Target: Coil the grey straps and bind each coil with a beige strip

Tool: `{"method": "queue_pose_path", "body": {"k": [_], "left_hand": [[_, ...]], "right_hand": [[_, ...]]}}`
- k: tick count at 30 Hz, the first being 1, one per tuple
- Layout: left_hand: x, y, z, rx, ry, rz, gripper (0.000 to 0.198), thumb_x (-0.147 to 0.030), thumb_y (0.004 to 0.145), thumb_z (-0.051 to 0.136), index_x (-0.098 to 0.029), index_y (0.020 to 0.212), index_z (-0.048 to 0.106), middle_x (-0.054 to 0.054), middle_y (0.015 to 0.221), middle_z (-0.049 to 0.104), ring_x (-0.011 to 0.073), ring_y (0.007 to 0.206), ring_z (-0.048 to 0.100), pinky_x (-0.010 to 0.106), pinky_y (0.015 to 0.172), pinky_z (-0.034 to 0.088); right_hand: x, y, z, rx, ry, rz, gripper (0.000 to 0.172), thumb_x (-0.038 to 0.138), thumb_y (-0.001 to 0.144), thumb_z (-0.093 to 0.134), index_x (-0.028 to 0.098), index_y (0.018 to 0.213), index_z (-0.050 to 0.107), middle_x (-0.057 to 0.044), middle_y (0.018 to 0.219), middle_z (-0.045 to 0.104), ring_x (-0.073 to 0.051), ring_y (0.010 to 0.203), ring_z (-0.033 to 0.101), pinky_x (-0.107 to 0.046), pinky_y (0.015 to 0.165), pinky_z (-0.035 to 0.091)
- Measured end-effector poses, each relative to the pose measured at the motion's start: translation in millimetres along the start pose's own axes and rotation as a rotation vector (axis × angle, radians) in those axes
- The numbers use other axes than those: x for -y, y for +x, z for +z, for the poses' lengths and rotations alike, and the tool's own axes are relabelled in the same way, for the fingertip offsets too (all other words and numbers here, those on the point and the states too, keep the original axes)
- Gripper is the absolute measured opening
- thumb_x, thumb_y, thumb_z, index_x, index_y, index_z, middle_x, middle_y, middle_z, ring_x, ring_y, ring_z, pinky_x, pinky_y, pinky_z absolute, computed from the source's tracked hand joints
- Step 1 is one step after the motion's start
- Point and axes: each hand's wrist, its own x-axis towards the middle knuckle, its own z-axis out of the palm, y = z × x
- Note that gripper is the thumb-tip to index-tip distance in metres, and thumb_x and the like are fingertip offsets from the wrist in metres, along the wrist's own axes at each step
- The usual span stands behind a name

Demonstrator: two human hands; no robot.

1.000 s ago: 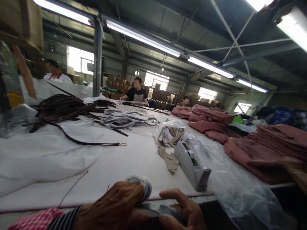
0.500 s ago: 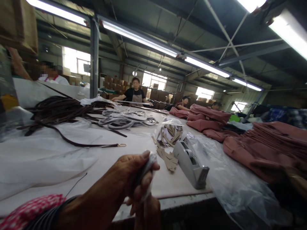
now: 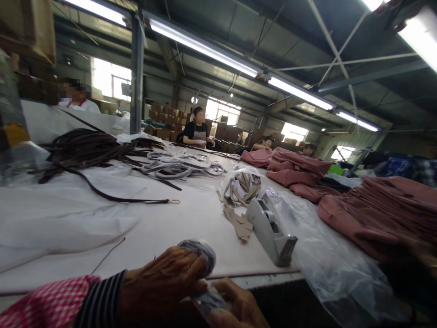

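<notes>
My left hand [image 3: 164, 278], in a checked red sleeve with a striped cuff, wraps its fingers around a rolled grey-white bundle [image 3: 201, 253] that looks covered in clear plastic. Its rounded end sticks out above the fingers. Just below and to the right, my right hand [image 3: 242, 303] grips a lower plastic-covered part [image 3: 210, 298], which may belong to the same bundle. Motion blur and the fingers hide what is inside. Both hands are at the near table edge. A grey tape dispenser [image 3: 273, 234] stands to their right, with flat beige strips [image 3: 239, 223] beside it.
Dark brown straps [image 3: 82, 150] and wrapped grey straps [image 3: 184, 165] lie across the white-covered table [image 3: 191, 218]. A clear bag of strips [image 3: 243, 187] sits behind the dispenser. Plastic sheeting [image 3: 327, 255] hangs over the edge; pink bags [image 3: 382, 209] are stacked right. Co-workers are further back.
My left hand has turned, its back now facing up, and moved lower. The bundle's rounded end has come into view. My right hand shows further right. A far co-worker has lowered a long white strip.
</notes>
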Motion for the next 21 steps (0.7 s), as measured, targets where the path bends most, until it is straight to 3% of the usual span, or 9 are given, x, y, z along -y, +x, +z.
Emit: {"method": "queue_pose_path", "body": {"k": [2, 4, 8, 11, 13, 18, 21], "left_hand": [[-2, -7, -4.1, 0.040, -0.046, -0.047, 0.035, -0.054, 0.101, 0.048, -0.020, 0.099, 0.057, 0.005, 0.089, 0.065, 0.0192, 0.072, 0.055, 0.030, 0.071, 0.042], [-8, -11, -12.2, 0.061, -0.129, -0.078, 0.039, -0.061, 0.096, 0.057, -0.022, 0.099, 0.059, 0.004, 0.091, 0.066, 0.0194, 0.076, 0.056, 0.028, 0.073, 0.043], [-25, -8, -34.4, 0.117, -0.421, -0.248, 0.031, -0.055, 0.093, 0.061, -0.024, 0.091, 0.065, 0.002, 0.085, 0.065, 0.0188, 0.075, 0.054, 0.025, 0.072, 0.043], [-30, -3, -43.0, 0.286, -0.780, -0.522, 0.036, -0.056, 0.091, 0.061, -0.022, 0.082, 0.065, 0.000, 0.070, 0.059, 0.0169, 0.062, 0.051, 0.025, 0.058, 0.040], [-30, 0, -40.3, 0.325, -1.031, -0.637, 0.043, -0.059, 0.092, 0.058, -0.019, 0.077, 0.065, 0.000, 0.061, 0.054, 0.0150, 0.053, 0.046, 0.025, 0.050, 0.035], [-32, 15, -27.2, 0.135, -1.442, -0.548, 0.056, -0.060, 0.092, 0.056, -0.013, 0.063, 0.063, 0.001, 0.050, 0.050, 0.0106, 0.044, 0.040, 0.025, 0.046, 0.024], [-29, 27, -31.2, 0.000, -1.640, -0.506, 0.065, -0.067, 0.092, 0.054, -0.012, 0.057, 0.064, -0.002, 0.041, 0.042, 0.0089, 0.040, 0.036, 0.023, 0.045, 0.024]], "right_hand": [[18, -8, -15, 0.048, -0.129, 0.092, 0.071, 0.064, 0.070, 0.081, 0.018, 0.120, 0.060, 0.001, 0.077, 0.059, -0.008, 0.058, 0.043, -0.021, 0.054, 0.030], [35, -14, -25, -0.001, -0.311, 0.068, 0.069, 0.061, 0.072, 0.082, 0.020, 0.123, 0.062, 0.001, 0.076, 0.061, -0.010, 0.062, 0.048, -0.021, 0.056, 0.034], [54, -14, -26, -0.152, -0.769, -0.198, 0.029, 0.052, 0.091, 0.068, 0.024, 0.097, 0.074, -0.001, 0.088, 0.068, -0.019, 0.087, 0.063, -0.027, 0.076, 0.046], [50, -6, -15, -0.146, -0.995, -0.425, 0.031, 0.042, 0.103, 0.052, 0.022, 0.087, 0.068, -0.001, 0.082, 0.068, -0.018, 0.081, 0.064, -0.026, 0.074, 0.047], [39, -1, -6, -0.225, -1.053, -0.560, 0.034, 0.037, 0.107, 0.042, 0.022, 0.088, 0.065, -0.003, 0.081, 0.067, -0.017, 0.078, 0.063, -0.026, 0.070, 0.048], [10, 5, 21, -0.608, -0.819, -0.515, 0.043, 0.038, 0.109, 0.030, 0.025, 0.087, 0.065, -0.001, 0.066, 0.061, -0.017, 0.064, 0.062, -0.026, 0.061, 0.051], [-4, 10, 36, -0.723, -0.733, -0.512, 0.037, 0.049, 0.106, 0.040, 0.027, 0.108, 0.070, -0.007, 0.085, 0.073, -0.025, 0.083, 0.071, -0.033, 0.070, 0.059]]}}
